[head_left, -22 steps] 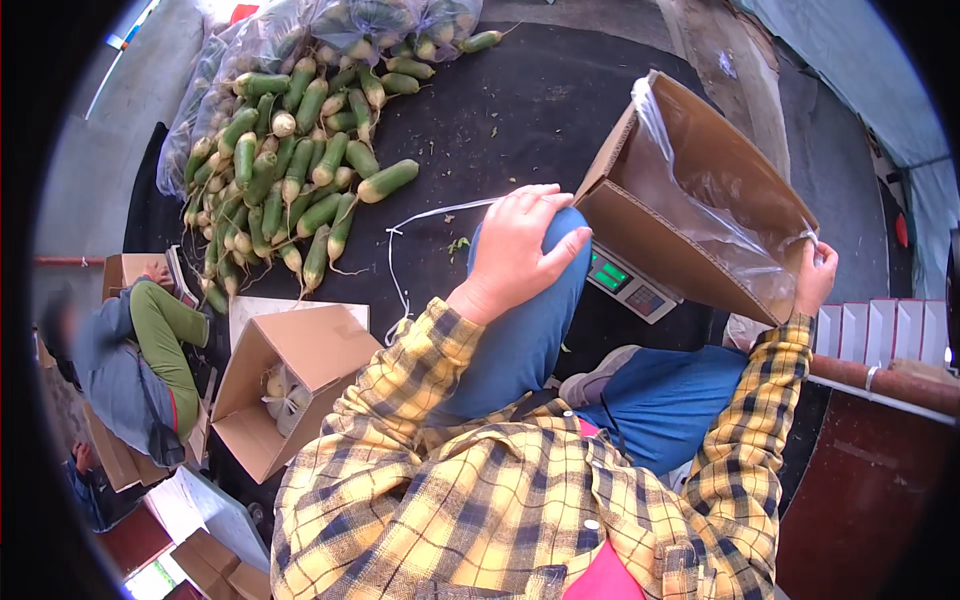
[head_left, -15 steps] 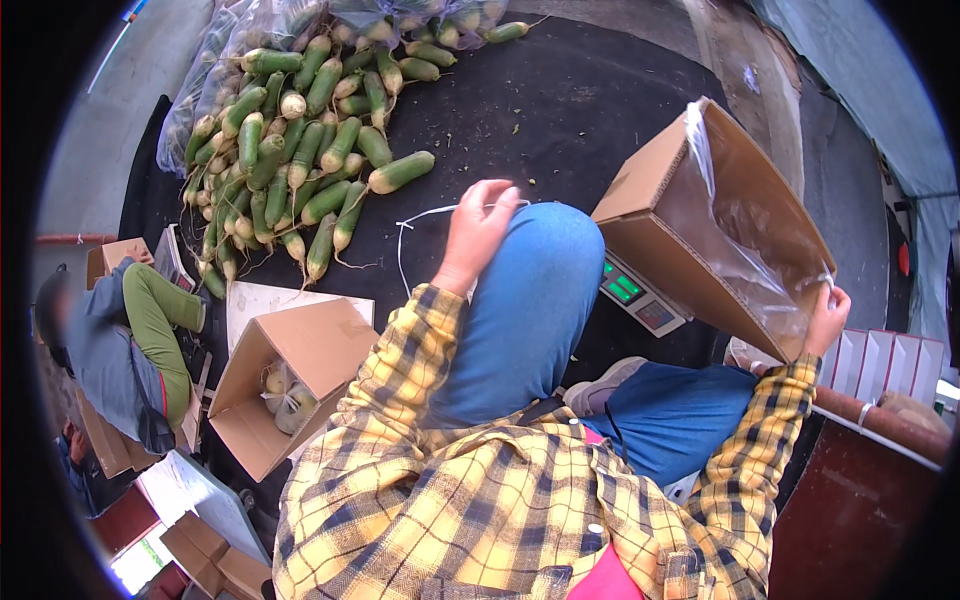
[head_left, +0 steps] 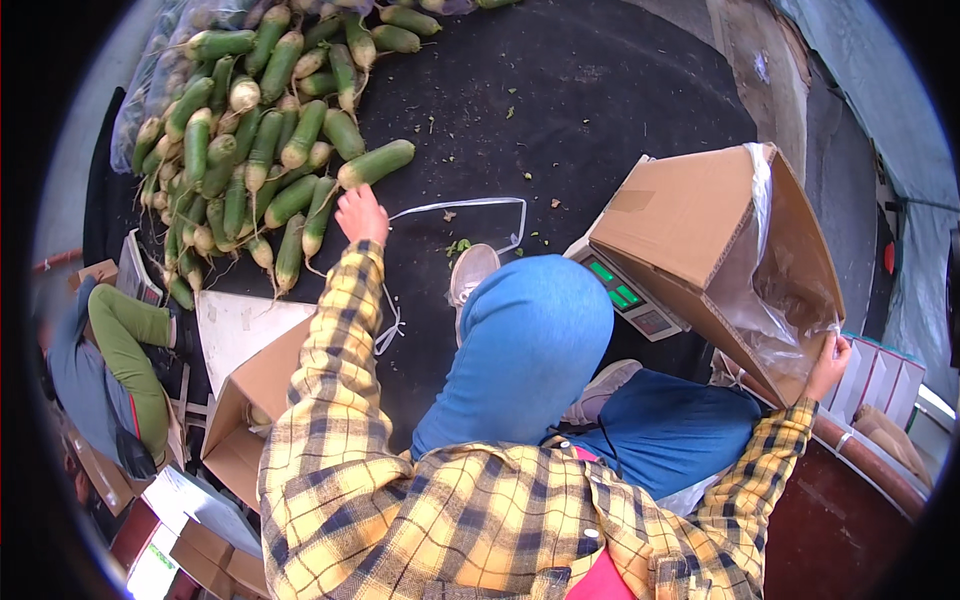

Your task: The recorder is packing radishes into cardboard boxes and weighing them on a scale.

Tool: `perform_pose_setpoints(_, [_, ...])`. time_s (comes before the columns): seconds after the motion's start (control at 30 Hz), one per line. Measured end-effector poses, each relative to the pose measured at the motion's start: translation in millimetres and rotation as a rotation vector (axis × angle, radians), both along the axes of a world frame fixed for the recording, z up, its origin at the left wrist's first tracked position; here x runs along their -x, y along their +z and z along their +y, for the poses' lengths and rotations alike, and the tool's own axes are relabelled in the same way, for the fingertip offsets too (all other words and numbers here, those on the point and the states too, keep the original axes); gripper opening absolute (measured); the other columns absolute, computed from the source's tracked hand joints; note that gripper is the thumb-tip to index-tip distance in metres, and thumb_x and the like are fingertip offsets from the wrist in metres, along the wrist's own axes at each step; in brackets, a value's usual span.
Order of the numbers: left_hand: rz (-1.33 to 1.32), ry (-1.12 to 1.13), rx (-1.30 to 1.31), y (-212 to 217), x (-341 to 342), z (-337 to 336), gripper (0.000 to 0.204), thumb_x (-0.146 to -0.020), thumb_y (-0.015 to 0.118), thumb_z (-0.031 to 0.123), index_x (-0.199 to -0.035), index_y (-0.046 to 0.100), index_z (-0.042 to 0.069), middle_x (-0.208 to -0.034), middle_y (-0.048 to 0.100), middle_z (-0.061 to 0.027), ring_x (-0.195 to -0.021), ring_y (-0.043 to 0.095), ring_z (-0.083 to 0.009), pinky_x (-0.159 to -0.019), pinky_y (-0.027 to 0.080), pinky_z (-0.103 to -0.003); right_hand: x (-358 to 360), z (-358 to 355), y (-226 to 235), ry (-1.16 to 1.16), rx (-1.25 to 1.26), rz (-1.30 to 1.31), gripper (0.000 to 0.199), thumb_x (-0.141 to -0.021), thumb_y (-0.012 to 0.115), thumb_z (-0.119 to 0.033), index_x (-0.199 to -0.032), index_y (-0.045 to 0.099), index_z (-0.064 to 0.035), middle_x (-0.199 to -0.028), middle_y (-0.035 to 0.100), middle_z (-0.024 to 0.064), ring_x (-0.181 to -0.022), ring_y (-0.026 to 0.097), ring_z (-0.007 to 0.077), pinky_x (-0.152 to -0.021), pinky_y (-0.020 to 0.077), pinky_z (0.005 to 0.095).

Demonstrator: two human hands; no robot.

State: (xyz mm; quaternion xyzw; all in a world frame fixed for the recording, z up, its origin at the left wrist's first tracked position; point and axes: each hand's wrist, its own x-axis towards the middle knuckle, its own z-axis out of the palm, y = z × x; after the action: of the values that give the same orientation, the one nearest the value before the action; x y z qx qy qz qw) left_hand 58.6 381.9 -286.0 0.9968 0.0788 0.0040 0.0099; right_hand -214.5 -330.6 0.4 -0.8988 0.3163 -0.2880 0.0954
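My left hand (head_left: 362,216) reaches to the right edge of a heap of green radishes (head_left: 262,150). Its fingers are stretched out just below the pale root end of one radish (head_left: 377,164); whether they touch it I cannot tell. On the right, my right hand (head_left: 827,367) grips the near rim of a cardboard box (head_left: 680,210), where the clear plastic liner (head_left: 762,300) folds over. The box lies tilted on a digital scale (head_left: 628,300) with a lit green display, its mouth facing right. Its inside is mostly hidden by the liner.
A white strap (head_left: 460,204) lies on the black ground cloth (head_left: 570,90) beyond my raised knee. Beside my left sleeve stand another open cardboard box (head_left: 240,450) and a white board (head_left: 240,330). A person in green trousers (head_left: 135,350) sits at far left.
My left hand has let go of the white strap and moved left to the radish heap. The strap now lies on the cloth. My right hand still holds the box rim.
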Motion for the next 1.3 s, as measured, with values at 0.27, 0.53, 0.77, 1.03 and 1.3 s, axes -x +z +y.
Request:
perform_pose_setpoints(0.27, [0.152,-0.108,-0.222,-22,-86,3,0.076,-0.059,0.081,0.028,-0.123,0.045,0.011,-0.114,0.050,-0.0070,-0.110,0.047,-0.0254,-0.087,0.039,-0.040,7,8,9,-0.082,0.022,0.103,0.034,-0.089,0.060,-0.031,-0.093,0.056,0.0020,-0.086,0.054,0.0050,-0.080,0.048,0.0150,-0.074,0.0422,0.0282])
perform_pose_setpoints(0.53, [0.064,-0.260,-0.295,-33,-80,2,0.053,-0.058,0.080,0.026,-0.102,0.051,0.015,-0.104,0.051,-0.0044,-0.102,0.048,-0.0217,-0.084,0.038,-0.041,8,9,17,-0.129,-0.044,0.109,0.030,-0.089,0.060,-0.029,-0.093,0.055,0.0011,-0.086,0.054,0.0038,-0.080,0.048,0.0132,-0.074,0.0422,0.0264])
perform_pose_setpoints(0.77, [0.118,-0.101,-0.087,-44,-45,0,0.060,-0.059,0.079,0.029,-0.103,0.045,0.008,-0.100,0.055,-0.0091,-0.097,0.053,-0.0284,-0.084,0.039,-0.043,12,4,8,-0.072,-0.037,0.060,0.028,-0.089,0.060,-0.025,-0.097,0.056,0.0017,-0.090,0.056,0.0051,-0.085,0.050,0.0144,-0.079,0.0423,0.0272])
perform_pose_setpoints(1.03, [0.410,0.265,0.789,-53,45,15,0.056,-0.064,0.075,0.039,-0.101,0.065,-0.002,-0.096,0.067,-0.0150,-0.089,0.065,-0.0243,-0.079,0.049,-0.035,-24,37,0,-0.043,-0.056,-0.056,0.024,-0.084,0.064,-0.022,-0.092,0.059,0.0003,-0.088,0.061,0.0094,-0.084,0.057,0.0180,-0.078,0.0451,0.0305])
perform_pose_setpoints(1.3, [-0.034,0.002,1.502,199,42,-103,0.041,-0.082,0.067,0.015,-0.116,0.051,-0.001,-0.107,0.056,-0.0071,-0.095,0.054,-0.0151,-0.083,0.045,-0.028,-8,51,19,-0.118,-0.006,-0.258,0.025,-0.084,0.064,-0.026,-0.090,0.058,-0.0032,-0.084,0.063,0.0110,-0.079,0.062,0.0249,-0.073,0.0482,0.0349])
